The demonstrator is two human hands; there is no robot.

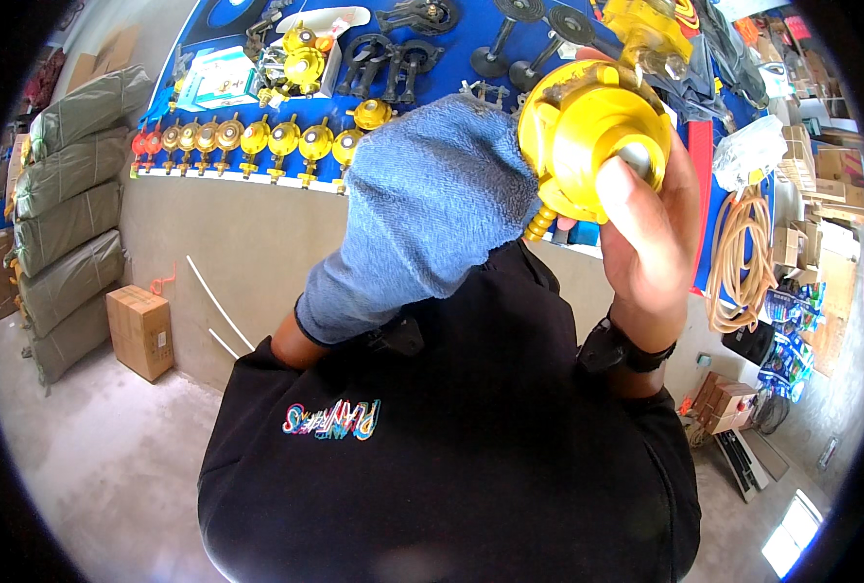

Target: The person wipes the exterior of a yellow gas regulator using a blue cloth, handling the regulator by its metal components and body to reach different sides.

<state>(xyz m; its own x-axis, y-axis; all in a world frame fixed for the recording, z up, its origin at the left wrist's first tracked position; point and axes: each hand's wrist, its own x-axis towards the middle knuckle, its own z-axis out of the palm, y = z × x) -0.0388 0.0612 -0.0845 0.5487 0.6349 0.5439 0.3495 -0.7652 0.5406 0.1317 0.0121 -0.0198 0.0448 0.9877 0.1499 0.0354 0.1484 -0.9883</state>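
Observation:
My right hand (651, 228) grips a yellow gas regulator (573, 126) up close, its thumb across the round front cap. A ribbed hose nozzle (541, 223) sticks out at the regulator's lower left. Beyond it, at the upper right, shows a yellow fitting (646, 34); I cannot tell whether the two are joined. A blue towelling cloth (422, 194) covers my left hand (481, 175) like a mitt down to the wrist. The covered hand presses against the regulator's left side, with its fingers hidden.
Several regulators (283, 141) line the near edge of a blue-topped table (461, 83), with black burner parts (388, 58) behind them. A coil of tan hose (743, 253) hangs at the right. Grey wrapped bundles (72, 223) and a cardboard box (140, 330) stand at the left.

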